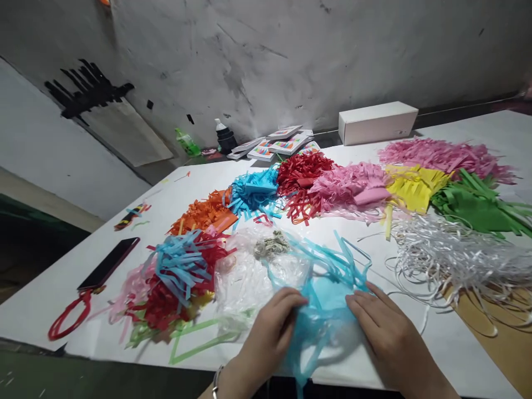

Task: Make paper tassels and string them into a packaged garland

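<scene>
Light-blue fringed tissue paper [330, 293] lies near the table's front edge, its loose strips spreading upward and toward me. My left hand [270, 332] is curled closed on the left edge of this paper. On the opposite edge, my right hand [384, 327] has its fingers pressed together on the paper, with the thumb hidden. Clear plastic wrap [239, 277] sits left of the blue paper, topped by a small greenish tangle [272, 245]. Farther left is a mixed pile of blue, red, pink and green fringe [178, 271].
Orange, blue, red, pink, yellow and green fringed bundles [353, 185] arc across the table [208, 180]. White strings [465, 255] lie right, over brown board. A phone [110, 263] with a red strap lies left. Along the wall are small packs [286, 144], bottles and a white box [376, 124].
</scene>
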